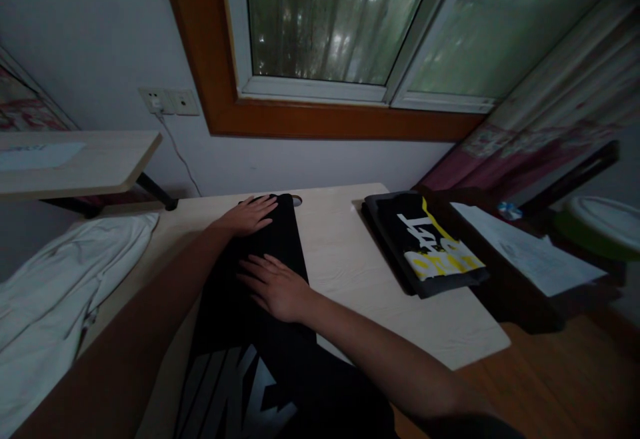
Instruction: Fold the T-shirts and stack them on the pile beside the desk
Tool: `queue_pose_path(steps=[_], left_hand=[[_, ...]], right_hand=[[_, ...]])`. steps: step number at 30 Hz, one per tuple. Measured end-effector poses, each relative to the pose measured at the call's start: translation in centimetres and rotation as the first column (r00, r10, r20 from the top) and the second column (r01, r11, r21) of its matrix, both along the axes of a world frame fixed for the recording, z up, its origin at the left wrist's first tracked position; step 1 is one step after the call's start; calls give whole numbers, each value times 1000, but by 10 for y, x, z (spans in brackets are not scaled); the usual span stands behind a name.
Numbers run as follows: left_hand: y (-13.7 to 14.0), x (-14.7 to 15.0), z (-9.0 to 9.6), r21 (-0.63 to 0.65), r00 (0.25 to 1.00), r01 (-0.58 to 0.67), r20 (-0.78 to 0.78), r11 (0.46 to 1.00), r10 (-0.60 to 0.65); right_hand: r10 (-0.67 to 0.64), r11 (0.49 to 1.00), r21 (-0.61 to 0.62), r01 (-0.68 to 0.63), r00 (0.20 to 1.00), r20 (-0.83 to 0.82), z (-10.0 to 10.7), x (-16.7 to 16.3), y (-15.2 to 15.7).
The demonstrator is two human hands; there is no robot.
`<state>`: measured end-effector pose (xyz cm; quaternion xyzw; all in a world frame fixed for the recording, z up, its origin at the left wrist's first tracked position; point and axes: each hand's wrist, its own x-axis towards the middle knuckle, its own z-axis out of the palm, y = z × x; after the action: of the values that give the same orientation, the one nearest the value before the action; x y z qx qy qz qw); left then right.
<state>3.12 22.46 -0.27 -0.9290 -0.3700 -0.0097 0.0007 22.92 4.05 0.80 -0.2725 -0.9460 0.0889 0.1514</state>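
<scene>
A black garment lies on the pale wooden table, folded into a long strip that runs away from me. Large grey print shows near its close end, where it is hard to tell from my own dark clothing. My left hand rests flat on the strip's far end, fingers spread toward the right. Nearer to me, my right hand presses flat on the middle of the cloth, its fingers pointing left. Neither hand grips anything.
Folded dark clothes with white and yellow print are stacked on the right. A crumpled white cloth lies left, below a raised shelf. Beyond the table's right side are papers on dark furniture. A window is behind.
</scene>
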Motion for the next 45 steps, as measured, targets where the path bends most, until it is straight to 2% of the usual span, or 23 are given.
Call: queue_pose_path(steps=[4, 12, 20, 24, 28, 31, 33, 37, 45], left_hand=[[7, 3, -2, -7, 999, -46, -5, 999, 46], [6, 1, -4, 3, 998, -49, 44, 999, 48], [-12, -5, 10, 86, 992, -68, 116, 994, 58], [-45, -21, 17, 25, 982, -43, 187, 999, 38], [-101, -42, 21, -41, 967, 81, 246, 996, -68], [-136, -56, 23, -36, 962, 58, 268, 998, -46], [-149, -62, 22, -23, 963, 15, 268, 1000, -8], [-149, -69, 15, 15, 968, -28, 249, 999, 24], [-122, -64, 8, 12, 962, -90, 260, 996, 84]], right_hand=[[2, 1000, -1, -2, 1000, -4, 2, 1, 0], [7, 1000, -7, -7, 1000, 13, 1, 2, 1], [-24, 999, -43, 24, 1000, 3, 2, 19, -8], [-78, 996, -53, 78, 997, 2, 2, 41, -19], [-158, 987, -42, 158, 987, 5, 2, 72, -30], [-225, 974, -19, 225, 974, 1, 0, 91, -36], [-258, 966, -6, 258, 966, -2, -1, 98, -37], [-274, 962, 9, 275, 961, -20, -3, 101, -32], [-278, 960, 15, 278, 960, -46, -1, 102, 4]])
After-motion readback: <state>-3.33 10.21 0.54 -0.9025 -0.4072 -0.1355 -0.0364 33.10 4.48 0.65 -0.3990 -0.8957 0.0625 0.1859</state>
